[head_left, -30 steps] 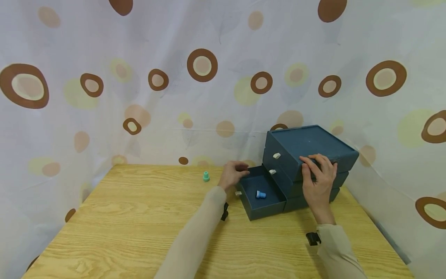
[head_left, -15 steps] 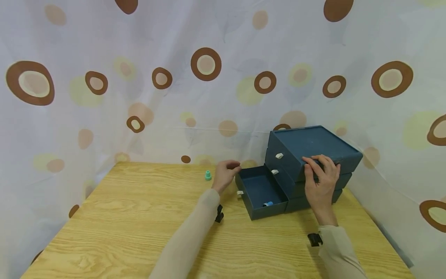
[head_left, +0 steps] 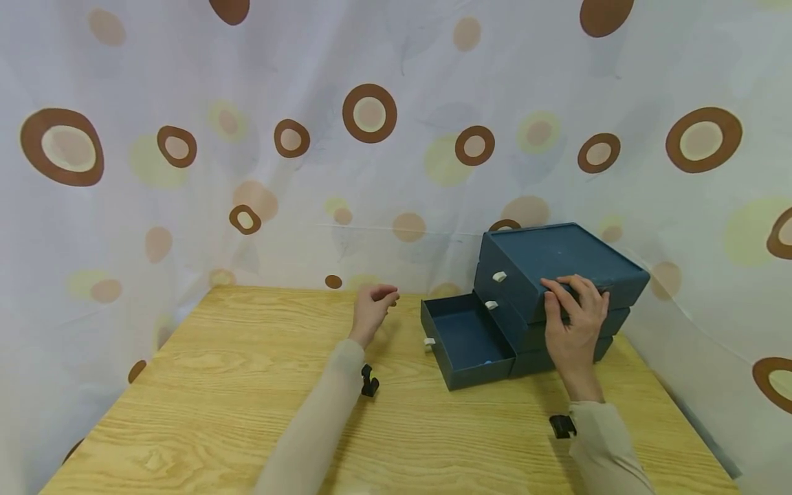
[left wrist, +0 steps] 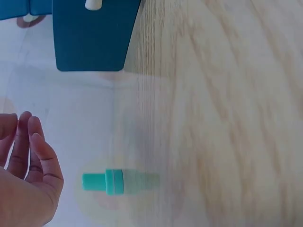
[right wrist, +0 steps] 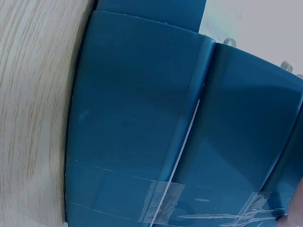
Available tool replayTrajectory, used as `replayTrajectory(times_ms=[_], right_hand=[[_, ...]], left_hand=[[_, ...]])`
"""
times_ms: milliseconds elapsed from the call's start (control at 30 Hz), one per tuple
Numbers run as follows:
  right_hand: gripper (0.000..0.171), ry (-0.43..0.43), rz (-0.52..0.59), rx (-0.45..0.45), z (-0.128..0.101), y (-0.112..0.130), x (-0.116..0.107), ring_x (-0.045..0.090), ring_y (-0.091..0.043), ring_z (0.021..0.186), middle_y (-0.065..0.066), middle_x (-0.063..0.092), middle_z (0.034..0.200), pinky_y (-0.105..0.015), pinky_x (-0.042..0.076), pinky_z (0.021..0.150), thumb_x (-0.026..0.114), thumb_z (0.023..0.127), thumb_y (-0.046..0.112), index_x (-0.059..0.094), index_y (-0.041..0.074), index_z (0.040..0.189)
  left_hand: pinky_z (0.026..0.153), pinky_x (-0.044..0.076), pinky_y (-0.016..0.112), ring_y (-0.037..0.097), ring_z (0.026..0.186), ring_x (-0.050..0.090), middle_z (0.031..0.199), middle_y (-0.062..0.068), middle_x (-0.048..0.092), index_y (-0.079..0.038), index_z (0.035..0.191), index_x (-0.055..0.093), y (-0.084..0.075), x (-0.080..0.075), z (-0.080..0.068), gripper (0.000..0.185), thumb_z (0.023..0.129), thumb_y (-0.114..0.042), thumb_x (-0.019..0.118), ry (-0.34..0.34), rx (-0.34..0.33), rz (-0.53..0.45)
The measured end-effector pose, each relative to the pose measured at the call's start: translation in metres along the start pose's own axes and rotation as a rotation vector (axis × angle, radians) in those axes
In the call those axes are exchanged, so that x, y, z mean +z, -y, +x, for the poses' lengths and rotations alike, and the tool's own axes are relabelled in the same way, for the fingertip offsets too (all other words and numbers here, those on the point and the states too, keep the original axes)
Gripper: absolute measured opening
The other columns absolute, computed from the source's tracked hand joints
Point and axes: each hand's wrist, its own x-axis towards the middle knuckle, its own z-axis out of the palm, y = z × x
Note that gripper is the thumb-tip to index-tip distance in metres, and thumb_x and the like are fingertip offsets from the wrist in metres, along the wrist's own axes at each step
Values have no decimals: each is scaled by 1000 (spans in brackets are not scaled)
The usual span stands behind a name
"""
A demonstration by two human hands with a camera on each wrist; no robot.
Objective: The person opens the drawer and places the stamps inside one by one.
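A: What surrounds the scene in the head view?

B: A pale curtain [head_left: 396, 103] printed with brown and yellow rings is hung behind a wooden table [head_left: 204, 412]. A dark blue drawer chest [head_left: 557, 261] is set at the table's far right. Its bottom drawer [head_left: 464, 340] is pulled out toward the left of the chest.

A: Where are the hands relative to the chest?

B: The right hand [head_left: 575, 323] is laid on the chest's near top edge, fingers bent over the rim, so the chest is held steady. The left hand [head_left: 371, 309] is seen well left of the chest, above the table, loosely curled, with nothing held. Half a second ago it was beside the open drawer; it has since been drawn away leftward. A blue piece seen in the drawer a second ago is now mostly hidden behind the drawer's front wall.

A: And the left wrist view?

B: A small green stopper [left wrist: 118, 181] is shown lying on the table just beside the left hand [left wrist: 26, 179], not touched. The hand appears to be moving on to it.

A: The right wrist view?

B: Only the chest's blue side [right wrist: 142, 132], taped along the bottom of the picture, is shown.
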Motion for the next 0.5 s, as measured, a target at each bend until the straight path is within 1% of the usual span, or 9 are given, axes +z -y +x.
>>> replayTrajectory(times_ms=[100, 200, 300, 433, 500], right_hand=[[19, 13, -4, 2, -1, -5, -1, 48, -41, 122, -24, 62, 113, -65, 0, 117, 64, 95, 15, 76, 3, 104], [21, 22, -7, -1, 0, -8, 0, 48, -39, 123, -22, 62, 114, -63, 0, 118, 63, 97, 20, 76, 5, 105], [22, 25, -1, -3, 0, -8, 0, 49, -38, 123, -21, 62, 114, -63, 0, 118, 63, 97, 21, 76, 5, 105], [22, 27, 0, -3, -1, -8, 0, 49, -38, 123, -21, 62, 114, -64, 0, 117, 64, 96, 22, 76, 6, 105], [22, 29, -1, -3, -1, -7, 0, 49, -38, 123, -21, 62, 114, -64, 0, 117, 64, 96, 22, 76, 6, 105]], left_hand=[[66, 52, 30, 25, 89, 68, 101, 10, 71, -7, 108, 74, 1, -10, 1, 17, 94, -13, 66, -2, -17, -4], [75, 55, 45, 31, 91, 68, 101, 10, 71, -6, 107, 73, 2, -19, 3, 16, 94, -12, 66, -7, -45, -28], [84, 52, 57, 29, 88, 69, 100, 12, 72, -5, 107, 73, 4, -28, 5, 16, 94, -11, 66, -21, -72, -50], [87, 51, 57, 21, 84, 68, 102, 12, 72, -6, 108, 73, 6, -34, 5, 17, 94, -13, 66, -28, -101, -45], [87, 51, 56, 22, 84, 67, 104, 13, 72, -7, 108, 73, 7, -37, 5, 17, 94, -13, 66, -29, -111, -41]])
